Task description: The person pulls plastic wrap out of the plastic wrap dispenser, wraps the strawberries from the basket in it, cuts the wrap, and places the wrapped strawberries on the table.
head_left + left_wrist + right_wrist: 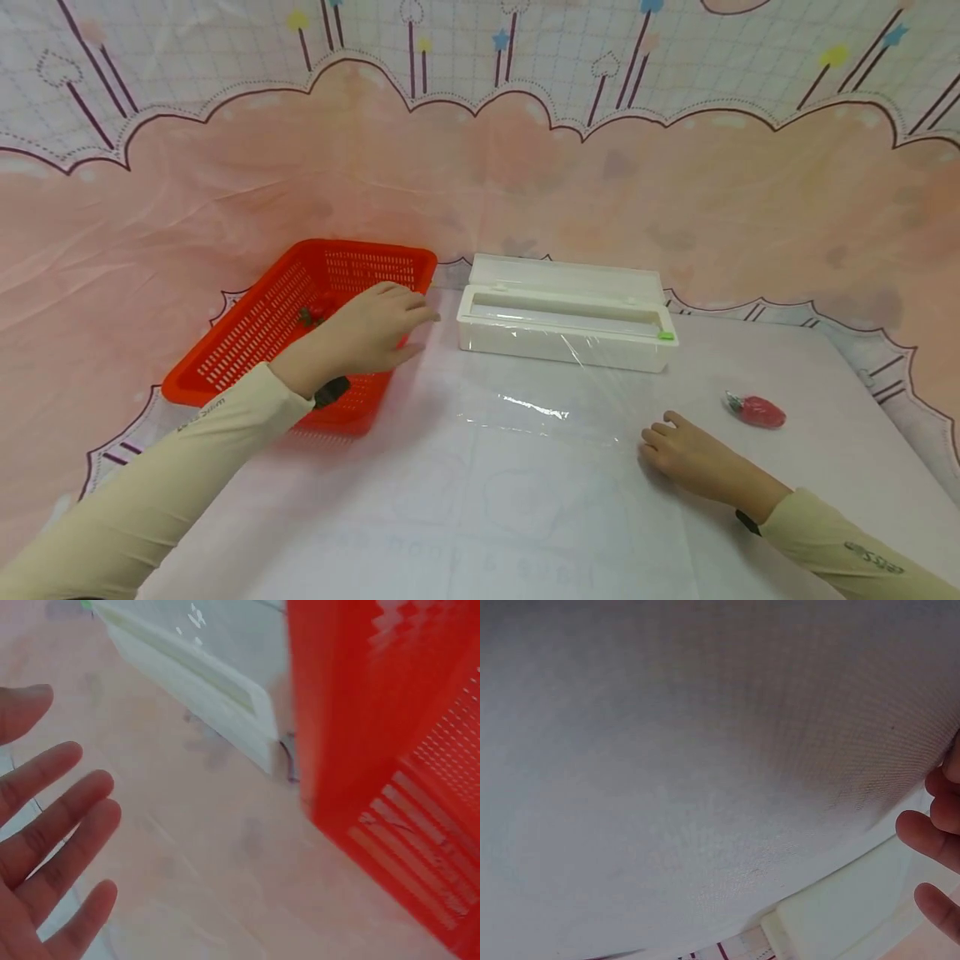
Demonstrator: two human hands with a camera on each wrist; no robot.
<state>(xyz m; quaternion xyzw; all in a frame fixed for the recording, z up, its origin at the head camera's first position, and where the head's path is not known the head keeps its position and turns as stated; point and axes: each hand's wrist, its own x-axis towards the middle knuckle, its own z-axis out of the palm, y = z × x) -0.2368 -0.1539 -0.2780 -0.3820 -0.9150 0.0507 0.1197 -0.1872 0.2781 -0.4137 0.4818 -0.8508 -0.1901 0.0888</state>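
Note:
My left hand (372,327) is over the right side of the red plastic basket (262,310), its fingers spread and holding nothing. In the left wrist view its fingers (56,819) are parted beside the basket. Inside the basket lies a red item with a green stem (306,316), partly hidden by my wrist. A sheet of clear cling film (536,408) runs from the white dispenser box (562,354) over the table toward me. My right hand (690,458) is low over the table by the film's right edge, fingers loosely bent with nothing visible in them.
A red fruit-shaped item with a green top (757,411) lies on the table beyond my right hand, shiny as if wrapped. The box's lid (566,277) stands raised, and a green slider (665,336) sits at its right end. A patterned cloth (525,167) hangs behind.

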